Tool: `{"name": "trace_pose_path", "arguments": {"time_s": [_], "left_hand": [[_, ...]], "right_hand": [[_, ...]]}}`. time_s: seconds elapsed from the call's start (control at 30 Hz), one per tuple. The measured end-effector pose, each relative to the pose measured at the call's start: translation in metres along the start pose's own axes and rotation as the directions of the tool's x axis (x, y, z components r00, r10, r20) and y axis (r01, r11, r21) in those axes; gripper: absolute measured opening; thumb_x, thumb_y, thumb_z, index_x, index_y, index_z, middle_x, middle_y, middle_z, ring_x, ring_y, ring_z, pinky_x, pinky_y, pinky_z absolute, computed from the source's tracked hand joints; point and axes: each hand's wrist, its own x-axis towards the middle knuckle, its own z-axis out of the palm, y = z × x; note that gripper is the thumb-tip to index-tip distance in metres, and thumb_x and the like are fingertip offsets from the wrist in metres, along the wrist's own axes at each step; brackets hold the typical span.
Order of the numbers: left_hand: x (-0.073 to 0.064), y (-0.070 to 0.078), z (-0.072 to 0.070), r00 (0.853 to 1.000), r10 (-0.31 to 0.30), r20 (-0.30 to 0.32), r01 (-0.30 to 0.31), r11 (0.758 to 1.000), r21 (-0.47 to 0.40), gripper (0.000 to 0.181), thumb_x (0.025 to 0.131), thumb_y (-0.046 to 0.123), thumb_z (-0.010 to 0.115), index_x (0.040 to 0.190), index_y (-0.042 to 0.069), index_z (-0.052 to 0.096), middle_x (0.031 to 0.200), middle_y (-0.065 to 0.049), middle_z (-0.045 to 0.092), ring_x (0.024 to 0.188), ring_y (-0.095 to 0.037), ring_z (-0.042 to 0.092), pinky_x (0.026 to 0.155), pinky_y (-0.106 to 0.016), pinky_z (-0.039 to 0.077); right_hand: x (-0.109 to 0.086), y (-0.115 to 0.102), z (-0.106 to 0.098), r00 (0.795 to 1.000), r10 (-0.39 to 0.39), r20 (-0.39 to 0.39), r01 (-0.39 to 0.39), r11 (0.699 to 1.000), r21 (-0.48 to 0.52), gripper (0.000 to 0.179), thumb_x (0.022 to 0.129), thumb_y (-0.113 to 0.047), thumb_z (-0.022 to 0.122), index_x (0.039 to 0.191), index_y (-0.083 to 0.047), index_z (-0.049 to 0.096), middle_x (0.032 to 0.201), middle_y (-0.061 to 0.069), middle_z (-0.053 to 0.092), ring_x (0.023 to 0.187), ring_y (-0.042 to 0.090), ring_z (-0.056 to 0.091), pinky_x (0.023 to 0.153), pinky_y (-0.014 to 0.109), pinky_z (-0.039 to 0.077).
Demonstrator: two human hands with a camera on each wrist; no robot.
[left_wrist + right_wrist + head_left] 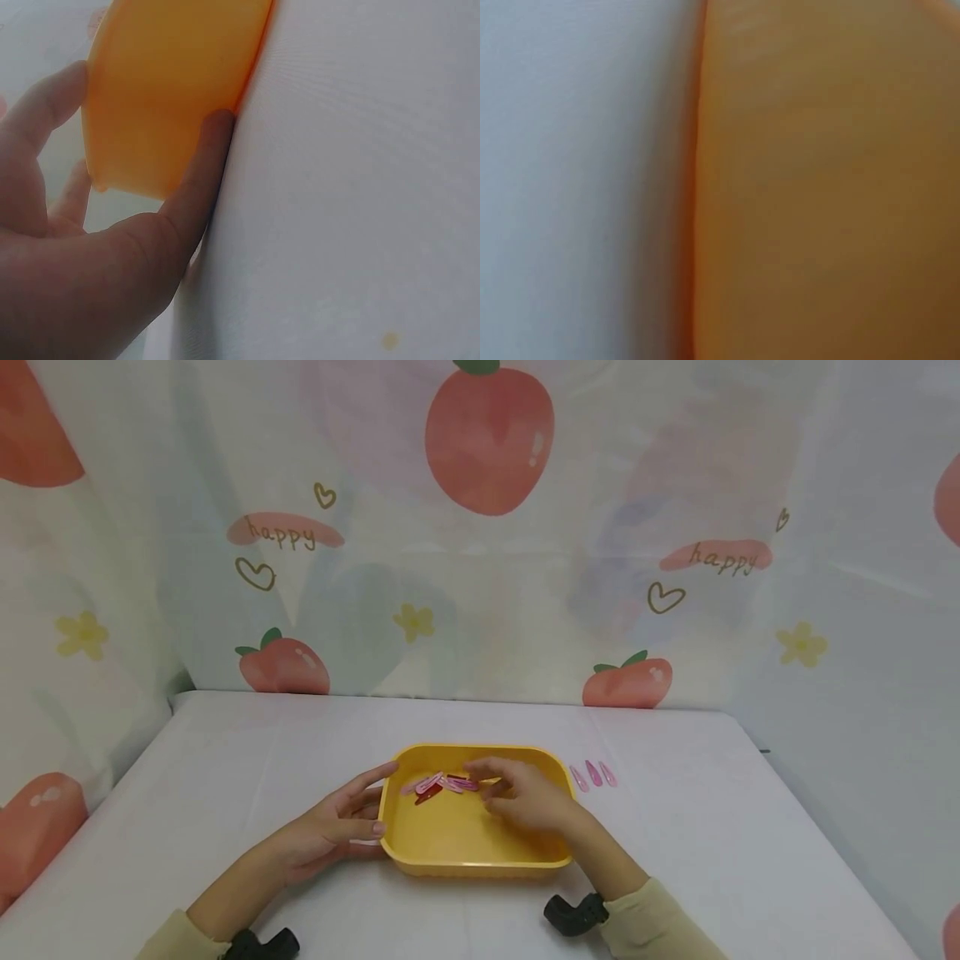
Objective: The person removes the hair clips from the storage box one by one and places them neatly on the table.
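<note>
A yellow plastic tray [480, 865] sits on the white-covered table. Inside it, toward the back left, several pink and dark red snap hair clips [438, 783] lie in a loose cluster. My left hand [341, 822] rests against the tray's left end, its spread fingers and thumb touching the outer wall and rim. The left wrist view shows these fingers [217, 142] against the tray wall [165, 90]. My right hand [528, 795] reaches over the right rim, fingers loosely bent beside the clips. In the right wrist view the tray wall [817, 195] fills one side, with the hand out of sight.
To the right of the tray, 3 pink hair clips [593, 773] lie side by side on the white tablecloth [690, 843]. A fabric backdrop [495, 602] printed with fruit, hearts and flowers hangs behind the table. A black wrist mount [576, 914] sits at the right sleeve.
</note>
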Motion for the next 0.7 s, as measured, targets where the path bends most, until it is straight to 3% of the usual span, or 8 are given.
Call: {"name": "trace_pose_path", "arguments": {"time_s": [0.13, 0.23, 0.33, 0.5, 0.7], "left_hand": [[-0.0006, 0.0004, -0.0001, 1.0, 0.003, 0.006, -0.003, 1.0, -0.002, 0.08, 0.095, 0.007, 0.065, 0.159, 0.029, 0.023, 0.162, -0.02, 0.018, 0.131, -0.032, 0.05, 0.1, -0.05, 0.051], [-0.0007, 0.0006, 0.0005, 1.0, 0.0, 0.006, 0.0, 1.0, -0.002, 0.08, 0.095, 0.008, 0.065, 0.159, 0.029, 0.023, 0.162, -0.019, 0.018, 0.131, -0.032, 0.05, 0.1, -0.051, 0.051], [-0.0007, 0.0005, 0.0011, 1.0, -0.002, 0.009, 0.002, 1.0, 0.002, 0.08, 0.095, 0.008, 0.065, 0.159, 0.029, 0.022, 0.162, -0.02, 0.019, 0.13, -0.032, 0.05, 0.1, -0.051, 0.051], [-0.0009, 0.0009, 0.0012, 1.0, -0.005, 0.009, 0.005, 1.0, -0.001, 0.08, 0.095, 0.008, 0.065, 0.159, 0.029, 0.023, 0.162, -0.019, 0.019, 0.13, -0.032, 0.05, 0.1, -0.051, 0.052], [-0.0003, 0.0, -0.0002, 1.0, -0.001, 0.008, 0.001, 1.0, 0.001, 0.08, 0.095, 0.008, 0.065, 0.159, 0.029, 0.023, 0.162, -0.019, 0.019, 0.13, -0.032, 0.05, 0.1, -0.05, 0.051]], "right_hand": [[-0.0016, -0.0027, 0.0021, 1.0, 0.016, 0.007, -0.015, 0.992, -0.128, 0.053, 0.091, -0.001, 0.063, 0.141, -0.017, 0.057, 0.124, 0.004, 0.065, 0.104, 0.021, 0.061, 0.091, 0.035, 0.055], [-0.0025, -0.0042, 0.0042, 1.0, -0.003, 0.023, 0.009, 0.967, -0.256, 0.057, 0.09, -0.003, 0.061, 0.144, -0.022, 0.055, 0.112, 0.001, 0.065, 0.098, 0.018, 0.057, 0.087, 0.033, 0.051], [-0.0036, -0.005, 0.0068, 0.999, -0.022, 0.039, 0.035, 0.939, -0.343, 0.058, 0.09, -0.006, 0.061, 0.145, -0.024, 0.054, 0.115, -0.001, 0.065, 0.099, 0.016, 0.054, 0.091, 0.035, 0.049], [-0.0039, -0.0058, 0.0093, 0.998, -0.052, 0.036, 0.062, 0.917, -0.393, 0.05, 0.091, -0.011, 0.065, 0.139, -0.02, 0.06, 0.129, -0.006, 0.066, 0.111, 0.014, 0.057, 0.104, 0.04, 0.047], [-0.0024, -0.0069, 0.0088, 0.994, -0.103, 0.036, 0.108, 0.877, -0.468, 0.031, 0.089, -0.014, 0.071, 0.119, -0.019, 0.075, 0.108, -0.006, 0.069, 0.098, 0.011, 0.057, 0.093, 0.033, 0.05]]}}
